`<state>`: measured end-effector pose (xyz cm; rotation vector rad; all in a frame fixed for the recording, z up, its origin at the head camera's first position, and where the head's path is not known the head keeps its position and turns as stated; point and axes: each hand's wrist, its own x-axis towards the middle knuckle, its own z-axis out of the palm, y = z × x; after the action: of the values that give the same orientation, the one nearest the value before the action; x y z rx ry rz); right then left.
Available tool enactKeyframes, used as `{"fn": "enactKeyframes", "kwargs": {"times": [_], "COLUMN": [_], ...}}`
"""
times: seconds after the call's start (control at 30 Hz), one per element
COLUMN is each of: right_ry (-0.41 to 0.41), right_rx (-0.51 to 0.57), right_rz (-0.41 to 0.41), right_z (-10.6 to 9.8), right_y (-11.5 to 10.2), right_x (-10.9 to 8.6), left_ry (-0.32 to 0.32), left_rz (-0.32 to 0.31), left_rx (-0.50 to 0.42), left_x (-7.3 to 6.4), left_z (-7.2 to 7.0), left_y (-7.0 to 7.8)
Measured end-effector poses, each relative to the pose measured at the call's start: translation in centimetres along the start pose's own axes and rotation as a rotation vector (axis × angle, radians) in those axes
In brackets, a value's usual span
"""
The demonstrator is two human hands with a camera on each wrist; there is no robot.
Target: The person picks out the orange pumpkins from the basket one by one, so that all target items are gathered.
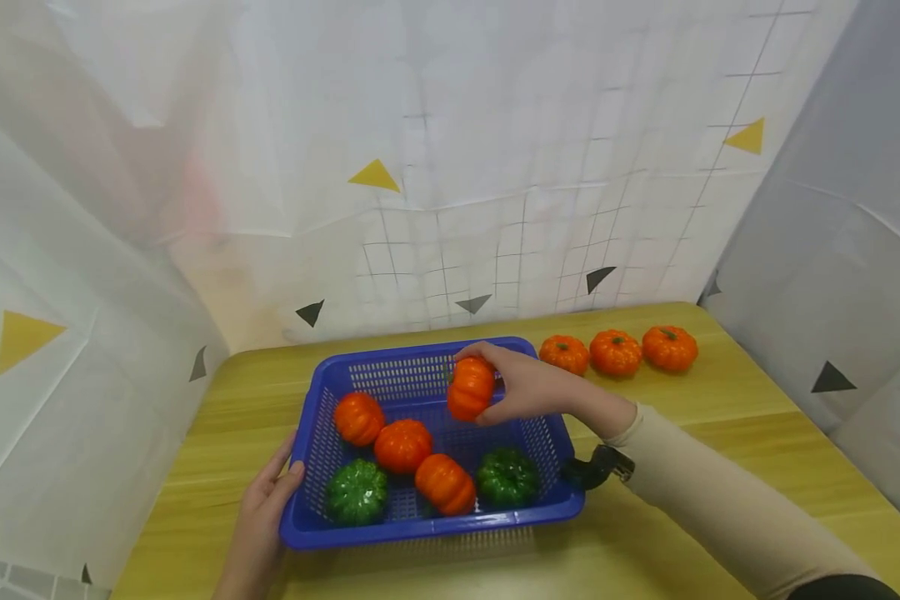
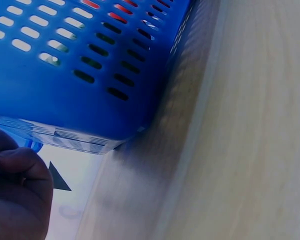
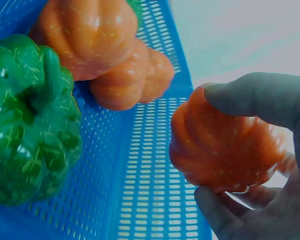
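My right hand (image 1: 528, 385) pinches an orange mini pumpkin (image 1: 471, 389) between thumb and fingers, above the right half of a blue plastic basket (image 1: 435, 528). In the right wrist view, the held pumpkin (image 3: 225, 145) is tipped on its side over the slotted basket wall. My left hand (image 1: 265, 500) grips the basket's left rim, with its thumb at the edge. Inside the basket lie three orange pumpkins, the left one (image 1: 359, 419), the middle one (image 1: 403, 446) and the front one (image 1: 446, 484). Two green pumpkins, left (image 1: 357, 492) and right (image 1: 507, 477), lie along the front side.
Three more orange pumpkins stand in a row behind and right of the basket: a near one (image 1: 564, 355), a middle one (image 1: 616, 352) and a far one (image 1: 670, 348). The wooden table (image 1: 720, 433) meets white patterned sheeting (image 1: 480, 233) at its back and sides.
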<state>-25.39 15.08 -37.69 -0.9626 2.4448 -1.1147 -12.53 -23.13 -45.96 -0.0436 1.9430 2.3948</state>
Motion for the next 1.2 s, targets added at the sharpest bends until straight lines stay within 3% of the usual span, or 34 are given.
{"fn": "enactKeyframes", "kwargs": {"times": [0.27,0.57,0.9,1.2], "right_ry": [0.093,0.175,0.354,0.461], "right_rx": [0.086,0.292,0.352,0.419], "right_rz": [0.045,-0.005,0.003,0.029], "right_z": [-1.1,-2.4,-3.6,-2.9], "right_y": [0.9,2.3,5.0,7.5], "right_x": [-1.9,-4.5,-8.5,-11.6], "left_ry": [0.005,0.014,0.014,0.008], "left_rz": [0.005,-0.014,-0.013,-0.002], "left_rx": [0.008,0.016,0.018,0.013], "left_x": [0.0,-0.1,0.0,0.0], "left_z": [0.0,0.0,0.1,0.0], "left_y": [-0.1,0.0,0.1,0.0]}}
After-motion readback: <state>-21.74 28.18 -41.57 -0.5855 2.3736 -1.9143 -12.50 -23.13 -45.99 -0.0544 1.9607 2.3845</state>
